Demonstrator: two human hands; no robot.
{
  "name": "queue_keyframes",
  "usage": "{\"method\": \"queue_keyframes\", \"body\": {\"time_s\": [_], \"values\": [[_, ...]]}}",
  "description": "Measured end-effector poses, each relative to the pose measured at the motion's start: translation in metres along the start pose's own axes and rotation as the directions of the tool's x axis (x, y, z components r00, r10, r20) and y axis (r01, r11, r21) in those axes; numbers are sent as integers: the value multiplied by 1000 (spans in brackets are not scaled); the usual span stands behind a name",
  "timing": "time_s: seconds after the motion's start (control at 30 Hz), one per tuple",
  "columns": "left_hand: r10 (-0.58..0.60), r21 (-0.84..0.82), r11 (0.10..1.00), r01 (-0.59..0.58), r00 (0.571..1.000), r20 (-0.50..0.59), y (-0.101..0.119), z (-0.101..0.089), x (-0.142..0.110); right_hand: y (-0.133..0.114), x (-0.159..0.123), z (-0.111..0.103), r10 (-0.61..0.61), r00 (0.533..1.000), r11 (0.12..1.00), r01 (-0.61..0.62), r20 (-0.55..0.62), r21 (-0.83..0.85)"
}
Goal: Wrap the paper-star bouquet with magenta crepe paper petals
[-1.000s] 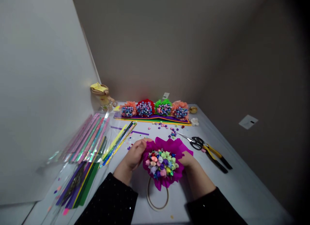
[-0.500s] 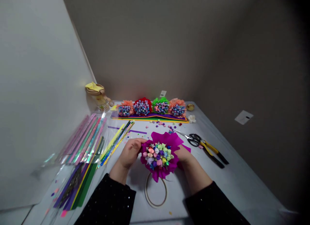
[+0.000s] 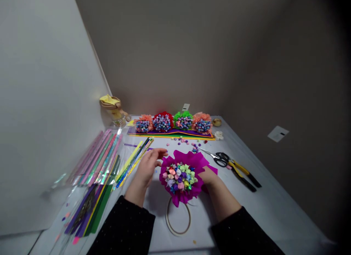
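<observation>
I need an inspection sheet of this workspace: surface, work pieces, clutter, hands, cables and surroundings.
Surface: white table, with loose small stars and scraps.
Work pieces: magenta-wrapped bouquet held above the table; four bouquets in a row behind.
Clutter: strips at left; scissors and yellow-handled tool at right; pale ring in front.
Hands: right hand holds the bouquet, fingers hidden; left hand open beside it, contact unclear.
Cables: nothing seen.
Surroundings: grey wall behind, white panel left.

Your right hand: fingers hidden behind the magenta paper. Your black sleeves: cut off by the lower edge at 5 and 7 o'clock.
</observation>
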State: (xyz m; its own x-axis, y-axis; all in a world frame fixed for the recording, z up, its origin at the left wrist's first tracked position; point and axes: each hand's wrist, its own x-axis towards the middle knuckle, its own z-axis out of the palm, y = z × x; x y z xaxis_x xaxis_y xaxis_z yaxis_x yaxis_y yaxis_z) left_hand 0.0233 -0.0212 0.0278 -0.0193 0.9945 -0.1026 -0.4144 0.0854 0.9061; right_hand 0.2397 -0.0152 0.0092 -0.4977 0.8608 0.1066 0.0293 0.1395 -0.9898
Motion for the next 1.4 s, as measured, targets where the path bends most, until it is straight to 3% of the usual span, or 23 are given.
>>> {"method": "queue_keyframes", "body": {"time_s": [0.1, 0.3, 0.4, 0.47, 0.57, 0.63, 0.67, 0.77, 0.8, 0.87, 0.93, 1.03, 1.23, 1.4], "values": [[-25, 84, 996, 20, 998, 60, -4, 4, -3, -1, 2, 2, 27, 999, 999, -28, 24, 35], [142, -145, 981, -125, 983, 113, 17, -4, -8, 1, 1, 9, 31, 999, 999, -31, 7, 13], [307, -254, 926, -279, 948, 80, 32, -9, -6, 7, 0, 13, -9, 995, 998, 3, -103, -60], [437, -204, 885, -419, 898, 52, 37, -9, -6, 9, 3, 15, -110, 961, 986, 74, -253, -148], [659, 33, 751, -659, 752, 26, 32, -5, -10, 7, 9, 18, -336, 810, 893, 112, -480, -436], [796, 277, 558, -782, 599, 88, 23, 2, -18, 3, 12, 18, -463, 713, 777, 40, -526, -629], [839, 394, 412, -821, 511, 188, 17, 6, -22, 2, 13, 18, -509, 686, 714, 0, -520, -700], [754, 504, -120, -855, 252, 607, 0, 24, -38, -1, 15, 19, -573, 679, 542, -107, -460, -834], [697, 504, -262, -823, 199, 688, -5, 30, -42, -1, 15, 20, -576, 689, 488, -140, -439, -861], [611, 499, -427, -754, 166, 774, -12, 40, -46, 0, 16, 22, -570, 719, 388, -191, -398, -901], [547, 489, -476, -731, 190, 816, -15, 46, -46, 0, 17, 26, -555, 752, 313, -207, -355, -927], [530, 540, -458, -706, 271, 804, -13, 46, -41, 0, 18, 31, -514, 793, 267, -215, -327, -939], [637, 780, -399, -482, 467, 614, -3, 39, -31, -5, 15, 39, -440, 828, 295, -231, -346, -927], [669, 880, -376, -292, 572, 475, -4, 39, -27, -4, 14, 45, -443, 833, 312, -205, -333, -928]]}}
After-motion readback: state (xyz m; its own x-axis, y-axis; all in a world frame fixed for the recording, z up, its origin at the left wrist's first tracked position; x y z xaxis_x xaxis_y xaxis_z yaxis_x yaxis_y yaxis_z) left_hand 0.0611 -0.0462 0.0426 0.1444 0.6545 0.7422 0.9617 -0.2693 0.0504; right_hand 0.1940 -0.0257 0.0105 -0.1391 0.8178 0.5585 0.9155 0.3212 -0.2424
